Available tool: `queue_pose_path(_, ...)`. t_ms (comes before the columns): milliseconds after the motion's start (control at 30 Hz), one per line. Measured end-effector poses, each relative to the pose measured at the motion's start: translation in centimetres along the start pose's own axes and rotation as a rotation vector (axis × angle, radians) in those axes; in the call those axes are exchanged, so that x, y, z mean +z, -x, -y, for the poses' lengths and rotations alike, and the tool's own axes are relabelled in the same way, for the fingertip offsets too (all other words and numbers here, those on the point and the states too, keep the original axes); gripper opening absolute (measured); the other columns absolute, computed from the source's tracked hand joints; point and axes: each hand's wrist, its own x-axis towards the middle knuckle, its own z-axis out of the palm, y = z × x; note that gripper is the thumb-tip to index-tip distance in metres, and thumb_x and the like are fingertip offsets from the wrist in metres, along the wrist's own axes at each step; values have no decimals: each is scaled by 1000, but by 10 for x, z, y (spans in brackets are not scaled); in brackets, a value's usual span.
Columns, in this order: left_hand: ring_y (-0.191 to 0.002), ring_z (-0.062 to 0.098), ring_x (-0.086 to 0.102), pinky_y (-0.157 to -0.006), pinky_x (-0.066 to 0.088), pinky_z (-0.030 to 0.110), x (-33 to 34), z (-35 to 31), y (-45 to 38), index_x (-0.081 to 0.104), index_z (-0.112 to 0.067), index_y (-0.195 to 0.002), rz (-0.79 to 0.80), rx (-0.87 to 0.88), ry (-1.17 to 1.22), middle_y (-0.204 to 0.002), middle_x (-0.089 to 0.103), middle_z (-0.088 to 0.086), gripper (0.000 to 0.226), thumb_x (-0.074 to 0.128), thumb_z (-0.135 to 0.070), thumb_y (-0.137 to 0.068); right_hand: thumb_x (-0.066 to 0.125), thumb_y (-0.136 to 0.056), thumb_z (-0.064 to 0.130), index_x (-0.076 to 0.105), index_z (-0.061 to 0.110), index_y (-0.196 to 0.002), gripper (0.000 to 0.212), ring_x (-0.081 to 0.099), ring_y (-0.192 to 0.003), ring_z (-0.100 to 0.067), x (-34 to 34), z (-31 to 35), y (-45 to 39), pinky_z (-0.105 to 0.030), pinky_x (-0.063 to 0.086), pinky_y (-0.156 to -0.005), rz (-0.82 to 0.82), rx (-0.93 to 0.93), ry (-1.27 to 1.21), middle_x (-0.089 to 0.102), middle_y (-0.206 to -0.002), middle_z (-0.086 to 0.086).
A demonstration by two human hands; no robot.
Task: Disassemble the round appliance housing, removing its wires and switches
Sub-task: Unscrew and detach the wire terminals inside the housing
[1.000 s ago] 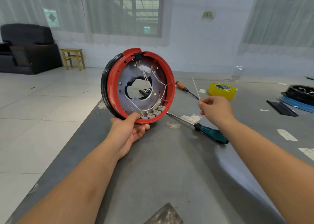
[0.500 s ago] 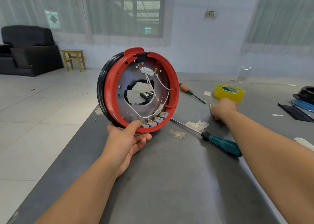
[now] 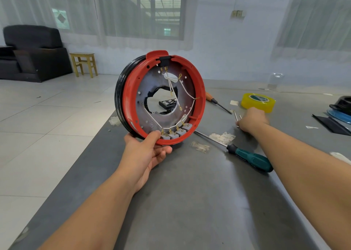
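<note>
round appliance housing [image 3: 161, 97] held upright on edge over the table's [image 3: 190, 202] left side; left hand [image 3: 146, 151] clamped on rim at 6 o'clock, thumb beside the switches [image 3: 175, 133]. right hand [image 3: 250, 119] down at 3 o'clock by thin metal pieces [image 3: 236, 115]; finger state impossible to tell. risk: one-handed hold slipping, housing rolling off, loose wires [image 3: 187, 90] snagging.

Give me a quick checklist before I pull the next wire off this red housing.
1. Housing steady: ok, left hand grips its lower rim.
2. Wires still attached: ok, several remain.
3. Switches reachable: ok, row exposed beside the thumb.
4. Right hand free: cannot tell, it rests on the table by small metal pieces.
5. Green screwdriver within reach: ok.
</note>
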Motion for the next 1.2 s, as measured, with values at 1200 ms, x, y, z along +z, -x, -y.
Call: queue_pose_path(1200,-43,16,57,-40,45,20,-5,-12,14,63,-14,-110,170,10,-68,-73,72,25,27,69,-37,-98,45,-99,52,62,35,-113,27,71,-86,-11,13,47,168,-28,57,-66,146,-269,-1131,73,-87,14)
